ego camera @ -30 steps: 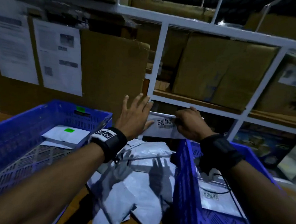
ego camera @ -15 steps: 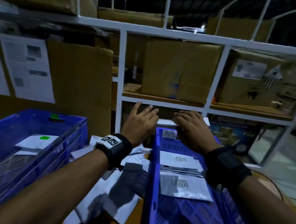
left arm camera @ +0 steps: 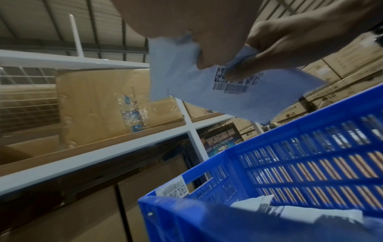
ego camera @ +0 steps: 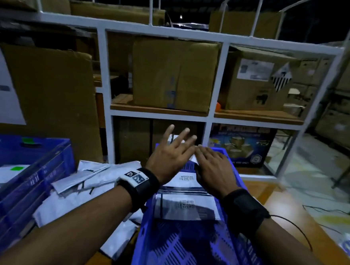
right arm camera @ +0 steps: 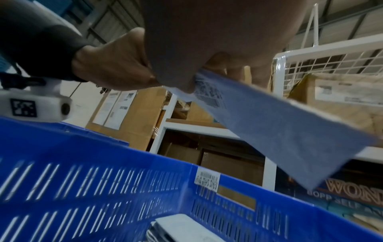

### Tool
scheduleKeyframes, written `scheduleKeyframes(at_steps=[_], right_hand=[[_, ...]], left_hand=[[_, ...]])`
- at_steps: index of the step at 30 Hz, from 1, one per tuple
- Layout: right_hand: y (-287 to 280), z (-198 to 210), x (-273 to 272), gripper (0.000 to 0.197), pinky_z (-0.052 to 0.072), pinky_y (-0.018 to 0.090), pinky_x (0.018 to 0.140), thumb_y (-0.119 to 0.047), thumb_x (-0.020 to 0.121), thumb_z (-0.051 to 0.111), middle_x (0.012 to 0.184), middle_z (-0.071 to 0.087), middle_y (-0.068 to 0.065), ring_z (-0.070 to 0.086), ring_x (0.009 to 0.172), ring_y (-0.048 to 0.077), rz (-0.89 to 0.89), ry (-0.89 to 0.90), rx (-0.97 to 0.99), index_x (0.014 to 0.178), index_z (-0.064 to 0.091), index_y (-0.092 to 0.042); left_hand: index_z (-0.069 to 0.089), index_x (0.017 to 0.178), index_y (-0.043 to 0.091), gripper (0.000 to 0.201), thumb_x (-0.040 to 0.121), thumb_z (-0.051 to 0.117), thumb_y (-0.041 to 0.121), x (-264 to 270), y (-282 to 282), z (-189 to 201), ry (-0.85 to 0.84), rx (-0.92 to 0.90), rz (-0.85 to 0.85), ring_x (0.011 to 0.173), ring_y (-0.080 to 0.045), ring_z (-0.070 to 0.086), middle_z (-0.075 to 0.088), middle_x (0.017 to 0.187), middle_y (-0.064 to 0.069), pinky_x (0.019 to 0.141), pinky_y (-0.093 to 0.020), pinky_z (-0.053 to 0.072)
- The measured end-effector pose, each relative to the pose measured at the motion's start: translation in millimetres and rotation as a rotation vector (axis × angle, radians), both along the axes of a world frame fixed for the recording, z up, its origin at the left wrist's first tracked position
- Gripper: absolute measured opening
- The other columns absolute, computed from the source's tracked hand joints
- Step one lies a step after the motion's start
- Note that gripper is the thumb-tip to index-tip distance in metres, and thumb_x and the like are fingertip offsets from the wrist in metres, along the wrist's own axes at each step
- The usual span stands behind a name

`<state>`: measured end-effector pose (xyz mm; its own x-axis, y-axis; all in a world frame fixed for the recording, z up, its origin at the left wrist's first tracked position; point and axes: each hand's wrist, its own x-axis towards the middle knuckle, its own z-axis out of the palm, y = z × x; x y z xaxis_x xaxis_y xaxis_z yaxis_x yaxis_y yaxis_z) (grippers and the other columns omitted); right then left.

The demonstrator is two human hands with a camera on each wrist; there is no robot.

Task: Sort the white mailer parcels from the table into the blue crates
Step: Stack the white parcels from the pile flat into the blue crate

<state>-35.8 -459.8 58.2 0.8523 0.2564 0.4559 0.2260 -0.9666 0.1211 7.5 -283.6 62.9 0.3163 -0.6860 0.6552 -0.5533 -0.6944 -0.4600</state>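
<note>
Both hands are out over the far end of the right-hand blue crate [ego camera: 232,171], at the centre of the head view; the right hand [ego camera: 215,168] pinches a white mailer parcel [left arm camera: 209,91] between thumb and fingers, label side down, as both wrist views show near the top of the frame; the parcel hangs tilted in the air above the crate's slotted far wall, touching nothing below it. The left hand [ego camera: 171,155] lies just beside the right with its fingers spread and straight, gripping nothing; whether its palm brushes the parcel's near edge I cannot tell, since its bulk hides the join.

The step, as I judge it, is the drop into this crate; two parcels [ego camera: 185,205] already lie flat inside, in the middle of the head view; to do it well the right hand would lower the parcel inside the walls before letting go, so that it lands flat on those and does not catch on the rim or slide out over the far wall towards the shelving [ego camera: 210,118]; a thin mailer held by one corner will flap and sail if released from a height.

The loose pile of mailers [ego camera: 77,187] still on the table sits lower left of centre, between this crate and the left crate [ego camera: 32,176], which holds a parcel with a green sticker; plenty is left to sort.
</note>
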Motion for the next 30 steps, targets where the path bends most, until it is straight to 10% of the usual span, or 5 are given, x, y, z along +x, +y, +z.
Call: scheduleKeyframes(at_steps=[5,15,20,24,30], right_hand=[[1.3,1.4,7.9,0.062,0.037,0.059,0.105,-0.037,0.087,0.033,0.144,0.049,0.018,0.044,0.135,0.036,-0.184,-0.058,0.040,0.137,0.049,-0.004],[33.6,-2.1,23.3,0.062,0.033,0.064,0.105,-0.034,0.088,0.035,0.150,0.041,0.019,0.038,0.139,0.038,-0.168,-0.090,0.040,0.142,0.045,-0.005],[50.2,-15.4,19.5,0.075,0.036,0.058,0.108,-0.038,0.087,0.033,0.161,0.019,0.015,0.021,0.148,0.033,-0.020,-0.010,0.037,0.153,0.024,-0.002],[33.0,-14.8,13.3,0.088,0.015,0.044,0.122,-0.054,0.090,0.034,0.164,-0.012,0.006,-0.008,0.152,0.021,0.112,0.080,0.166,0.156,-0.004,-0.010],[-7.1,6.6,29.2,0.104,0.029,0.049,0.116,-0.012,0.078,0.067,0.163,-0.004,0.017,0.005,0.151,0.033,0.059,-0.155,0.177,0.155,-0.004,-0.013]], left_hand=[[0.002,0.157,-0.001,0.093,0.087,0.056,0.029,-18.6,-9.2,6.9,0.204,-0.352,0.319,0.149,-0.044,-0.014,-0.014,0.162,-0.024,0.118,-0.066,0.001],[0.031,0.155,0.020,0.094,0.088,0.002,0.079,-7.2,-2.2,15.3,0.840,-0.353,0.402,0.146,-0.043,-0.026,0.002,0.164,-0.021,0.112,-0.064,-0.020],[0.039,0.151,0.017,0.061,0.104,0.022,0.052,8.7,-6.2,13.3,1.009,-0.685,0.111,0.149,-0.035,0.018,0.030,0.160,-0.014,0.121,-0.056,0.011],[0.051,0.126,0.013,0.040,0.104,0.032,0.040,18.9,-5.6,13.7,0.962,-0.718,0.073,0.108,-0.039,0.063,0.063,0.122,-0.018,0.090,-0.048,0.051],[0.049,0.127,0.006,0.031,0.099,0.043,0.016,17.5,-32.0,18.9,0.860,-0.278,0.247,0.112,-0.044,0.058,0.058,0.124,-0.022,0.083,-0.046,0.046]])
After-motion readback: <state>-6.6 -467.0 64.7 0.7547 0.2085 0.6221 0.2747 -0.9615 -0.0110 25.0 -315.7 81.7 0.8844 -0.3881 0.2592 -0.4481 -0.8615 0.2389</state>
